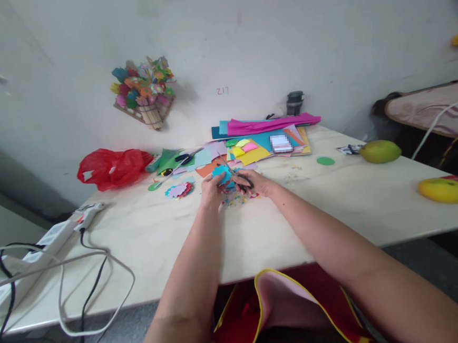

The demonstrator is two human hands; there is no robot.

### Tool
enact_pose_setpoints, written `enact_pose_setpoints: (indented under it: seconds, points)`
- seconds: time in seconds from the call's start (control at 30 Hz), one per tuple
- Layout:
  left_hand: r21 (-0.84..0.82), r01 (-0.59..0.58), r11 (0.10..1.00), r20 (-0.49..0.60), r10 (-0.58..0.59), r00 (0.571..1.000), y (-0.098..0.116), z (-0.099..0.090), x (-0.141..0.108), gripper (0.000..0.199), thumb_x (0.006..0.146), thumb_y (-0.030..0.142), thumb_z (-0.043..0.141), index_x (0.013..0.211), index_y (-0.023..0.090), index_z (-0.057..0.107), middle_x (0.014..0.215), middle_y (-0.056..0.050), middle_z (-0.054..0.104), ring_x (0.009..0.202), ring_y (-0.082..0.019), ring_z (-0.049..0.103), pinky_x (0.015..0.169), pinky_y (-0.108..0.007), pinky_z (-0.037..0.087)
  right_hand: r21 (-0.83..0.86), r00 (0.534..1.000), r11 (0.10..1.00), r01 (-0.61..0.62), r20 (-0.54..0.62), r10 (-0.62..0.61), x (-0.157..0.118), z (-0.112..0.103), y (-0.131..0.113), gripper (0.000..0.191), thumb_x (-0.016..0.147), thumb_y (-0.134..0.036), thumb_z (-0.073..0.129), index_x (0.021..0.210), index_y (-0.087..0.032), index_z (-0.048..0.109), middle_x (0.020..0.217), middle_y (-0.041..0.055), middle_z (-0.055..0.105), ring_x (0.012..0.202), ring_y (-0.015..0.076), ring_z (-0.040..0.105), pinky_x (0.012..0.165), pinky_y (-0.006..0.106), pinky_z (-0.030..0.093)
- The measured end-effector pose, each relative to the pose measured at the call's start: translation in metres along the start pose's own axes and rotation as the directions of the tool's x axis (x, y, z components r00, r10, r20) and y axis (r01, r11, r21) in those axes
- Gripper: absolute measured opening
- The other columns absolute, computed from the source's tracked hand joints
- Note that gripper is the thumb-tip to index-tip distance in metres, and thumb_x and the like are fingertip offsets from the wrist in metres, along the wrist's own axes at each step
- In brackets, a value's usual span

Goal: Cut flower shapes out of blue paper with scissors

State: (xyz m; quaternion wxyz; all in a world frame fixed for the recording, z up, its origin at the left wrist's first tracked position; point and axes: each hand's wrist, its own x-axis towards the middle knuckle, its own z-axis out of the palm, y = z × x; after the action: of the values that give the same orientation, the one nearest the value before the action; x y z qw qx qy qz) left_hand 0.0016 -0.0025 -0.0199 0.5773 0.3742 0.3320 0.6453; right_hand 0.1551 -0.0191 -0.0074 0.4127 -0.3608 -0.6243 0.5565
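Note:
My left hand point(211, 190) pinches a blue paper piece with a scalloped edge point(222, 174). My right hand point(253, 182) is closed round the dark handles of a pair of scissors point(244, 182), whose blades reach up-left against the blue paper. Small coloured paper scraps point(234, 198) lie on the table beneath both hands. To the left of my left hand rests a stack of scalloped paper shapes point(180, 190), with a lilac one on top. A second pair of scissors point(173, 170) lies behind that stack.
Coloured sheets point(257, 151) and a pink roll point(273, 123) are at the back of the white table point(160, 261). A red plastic bag point(113, 167) sits back left, a power strip point(33, 261) with cables front left. Right are a green fruit point(380, 151) and yellow fruit point(444, 190).

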Motion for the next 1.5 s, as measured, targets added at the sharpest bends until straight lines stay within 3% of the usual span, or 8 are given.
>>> enact_pose_setpoints:
  seconds: [0.17,0.7,1.0,1.5]
  points:
    - [-0.002,-0.006,1.000,-0.003,0.006,1.000,0.000,0.001,0.000,0.031,0.051,0.026,0.085,0.072,0.017,0.063,0.070,-0.001,0.067,0.066,-0.014,0.065,0.070,-0.029,0.053,-0.011,1.000,1.000,0.010,0.011,-0.010,0.001,-0.002,0.003,0.031,0.081,-0.041,0.068,0.072,-0.015,0.055,0.055,-0.0013,0.060,0.036,0.0059,0.050,0.026,0.014,0.026]
    - [-0.075,-0.015,0.997,-0.111,0.007,0.994,0.002,0.016,-0.007,0.027,0.049,0.021,0.083,0.063,0.014,0.061,0.060,0.000,0.064,0.056,-0.010,0.059,0.063,-0.024,0.051,-0.022,1.000,1.000,0.010,-0.012,-0.011,0.000,0.002,0.000,0.032,0.083,-0.044,0.064,0.072,-0.016,0.052,0.051,-0.0022,0.059,0.031,0.0054,0.044,0.025,0.016,0.025]
    - [-0.082,-0.037,0.996,-0.111,0.028,0.993,-0.002,0.016,-0.006,0.028,0.051,0.023,0.084,0.064,0.015,0.060,0.061,0.001,0.062,0.059,-0.011,0.060,0.068,-0.027,0.050,-0.055,0.998,0.997,0.054,-0.018,-0.056,0.007,-0.002,0.014,0.037,0.084,-0.050,0.062,0.072,-0.017,0.053,0.051,-0.0018,0.058,0.031,0.0061,0.042,0.026,0.017,0.028]
    - [-0.075,-0.047,0.996,-0.133,0.037,0.990,-0.006,0.015,-0.004,0.028,0.050,0.025,0.082,0.066,0.015,0.061,0.063,0.000,0.063,0.060,-0.012,0.061,0.068,-0.027,0.051,-0.064,0.999,0.998,0.000,-0.044,-0.003,0.004,0.001,0.009,0.031,0.085,-0.046,0.062,0.077,-0.017,0.052,0.050,-0.0037,0.056,0.029,0.0058,0.039,0.025,0.017,0.025]
